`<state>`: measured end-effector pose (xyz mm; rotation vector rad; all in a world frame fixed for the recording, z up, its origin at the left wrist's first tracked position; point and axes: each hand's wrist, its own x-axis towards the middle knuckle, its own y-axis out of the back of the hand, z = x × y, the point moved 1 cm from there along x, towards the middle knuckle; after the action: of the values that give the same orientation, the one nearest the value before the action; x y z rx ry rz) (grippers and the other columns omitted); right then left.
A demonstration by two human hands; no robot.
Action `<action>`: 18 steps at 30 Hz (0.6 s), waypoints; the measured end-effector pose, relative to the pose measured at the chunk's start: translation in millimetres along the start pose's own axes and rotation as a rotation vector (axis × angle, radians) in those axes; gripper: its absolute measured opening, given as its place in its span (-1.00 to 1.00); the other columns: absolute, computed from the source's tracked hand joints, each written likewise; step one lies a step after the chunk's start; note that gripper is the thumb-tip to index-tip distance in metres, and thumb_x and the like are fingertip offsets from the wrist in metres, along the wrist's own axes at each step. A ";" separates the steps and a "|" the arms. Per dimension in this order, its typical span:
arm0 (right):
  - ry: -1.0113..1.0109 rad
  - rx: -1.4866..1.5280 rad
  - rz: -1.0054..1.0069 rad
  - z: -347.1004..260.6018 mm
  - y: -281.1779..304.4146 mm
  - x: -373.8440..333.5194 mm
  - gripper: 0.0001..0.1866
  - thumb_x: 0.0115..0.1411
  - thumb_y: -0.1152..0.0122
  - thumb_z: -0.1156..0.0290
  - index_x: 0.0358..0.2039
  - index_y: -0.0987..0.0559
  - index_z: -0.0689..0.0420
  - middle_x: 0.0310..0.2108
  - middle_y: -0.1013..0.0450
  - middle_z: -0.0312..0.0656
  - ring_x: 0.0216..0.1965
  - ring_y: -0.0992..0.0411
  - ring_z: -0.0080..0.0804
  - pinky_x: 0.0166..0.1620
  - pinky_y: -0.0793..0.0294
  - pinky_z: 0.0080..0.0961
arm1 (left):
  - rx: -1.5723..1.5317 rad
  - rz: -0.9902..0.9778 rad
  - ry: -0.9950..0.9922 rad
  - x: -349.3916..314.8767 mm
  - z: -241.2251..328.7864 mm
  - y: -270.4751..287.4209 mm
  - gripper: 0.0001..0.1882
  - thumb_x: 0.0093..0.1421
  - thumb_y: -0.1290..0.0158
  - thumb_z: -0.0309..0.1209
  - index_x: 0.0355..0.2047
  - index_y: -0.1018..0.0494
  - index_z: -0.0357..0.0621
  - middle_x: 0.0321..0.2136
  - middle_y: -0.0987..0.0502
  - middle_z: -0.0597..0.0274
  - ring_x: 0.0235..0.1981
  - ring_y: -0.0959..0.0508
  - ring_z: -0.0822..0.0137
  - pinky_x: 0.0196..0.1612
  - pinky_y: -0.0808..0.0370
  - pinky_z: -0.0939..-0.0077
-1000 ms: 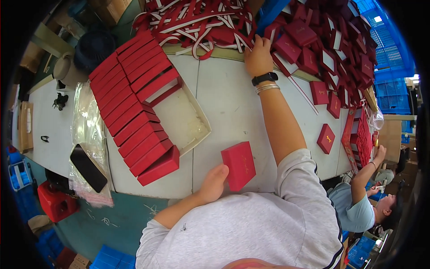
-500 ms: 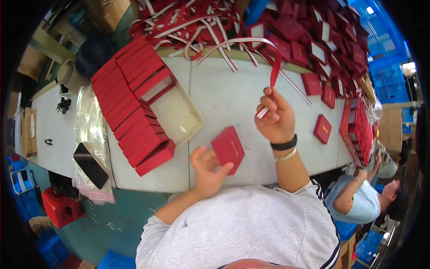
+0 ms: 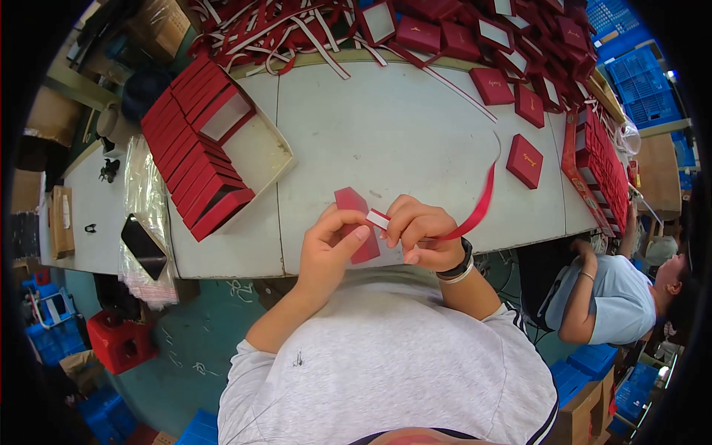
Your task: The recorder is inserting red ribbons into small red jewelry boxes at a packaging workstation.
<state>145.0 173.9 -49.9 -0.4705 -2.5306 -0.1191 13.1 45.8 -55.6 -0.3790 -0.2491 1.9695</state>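
Ctr of frame, by counter's near edge: both hands at red box w/ ribbon.
L hand's grip pinches box; can't tell if it nips ribbon too. R hand's grip pinches ribbon nr its white-faced end, tail curling toward frame R. Tray of red boxes upper L, phone mid-L, box pile upper R.

A workshop around us, we see a long pale-grey table, a big heap of small square dark-red boxes, a tangle of red-and-white flat ribbons, openwork blue plastic crates, a co-worker in a light-blue shirt
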 end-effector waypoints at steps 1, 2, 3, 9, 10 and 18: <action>-0.005 -0.013 -0.020 -0.9 -0.4 -2.7 -0.75 0.06 -0.23 0.33 -0.64 -0.42 0.13 -0.44 -0.45 -0.17 -0.35 -0.31 -0.32 -0.30 -0.36 -0.46 | 0.005 0.001 0.002 -2.6 0.1 -1.6 -0.92 0.13 -0.03 -0.55 -0.34 -0.45 -0.27 -0.35 -0.31 0.33 -0.30 -0.35 0.53 -0.21 -0.28 0.67; -0.012 -0.026 -0.039 -1.4 -0.7 -5.0 -0.75 0.06 -0.23 0.34 -0.65 -0.42 0.13 -0.45 -0.45 -0.18 -0.36 -0.31 -0.32 -0.30 -0.35 -0.47 | -0.004 0.015 -0.015 -4.1 0.2 -2.7 -0.93 0.12 -0.04 -0.56 -0.36 -0.45 -0.28 -0.36 -0.31 0.34 -0.32 -0.34 0.53 -0.24 -0.27 0.68; -0.011 -0.021 -0.036 -2.3 -0.9 -6.6 -0.75 0.06 -0.23 0.34 -0.65 -0.42 0.13 -0.45 -0.45 -0.18 -0.36 -0.31 -0.32 -0.30 -0.35 -0.47 | -0.012 0.029 -0.031 -5.1 0.5 -3.7 -0.94 0.11 -0.04 -0.56 -0.38 -0.45 -0.29 -0.37 -0.31 0.35 -0.34 -0.33 0.54 -0.26 -0.26 0.69; -0.023 0.019 -0.025 -3.9 -2.9 -15.9 -0.77 0.05 -0.24 0.35 -0.64 -0.42 0.13 -0.44 -0.45 -0.21 -0.37 -0.33 -0.32 -0.30 -0.31 -0.47 | 0.022 0.032 0.004 -9.3 4.2 -6.7 -0.97 0.09 -0.04 -0.59 -0.42 -0.45 -0.29 -0.39 -0.33 0.36 -0.39 -0.32 0.55 -0.29 -0.25 0.69; -0.026 0.019 -0.024 -4.4 -3.7 -17.1 -0.77 0.04 -0.25 0.36 -0.65 -0.42 0.13 -0.45 -0.45 -0.22 -0.37 -0.32 -0.33 -0.31 -0.30 -0.47 | 0.022 0.030 0.010 -9.7 3.0 -6.8 -0.97 0.09 -0.04 -0.59 -0.42 -0.45 -0.29 -0.39 -0.33 0.36 -0.39 -0.32 0.55 -0.29 -0.25 0.69; -0.037 -0.052 -0.037 -5.9 -10.3 -20.2 -0.75 -0.01 -0.29 0.40 -0.67 -0.40 0.14 -0.50 -0.43 -0.25 -0.37 -0.30 -0.33 -0.33 -0.29 -0.47 | -0.037 0.033 -0.018 -15.7 -4.0 -11.0 -0.96 0.06 -0.01 -0.59 -0.45 -0.43 -0.30 -0.41 -0.31 0.35 -0.38 -0.29 0.53 -0.28 -0.21 0.69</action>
<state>160.2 157.0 -55.7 -0.4502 -2.5783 -0.1917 30.0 36.1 -53.1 -0.3916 -0.2931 2.0039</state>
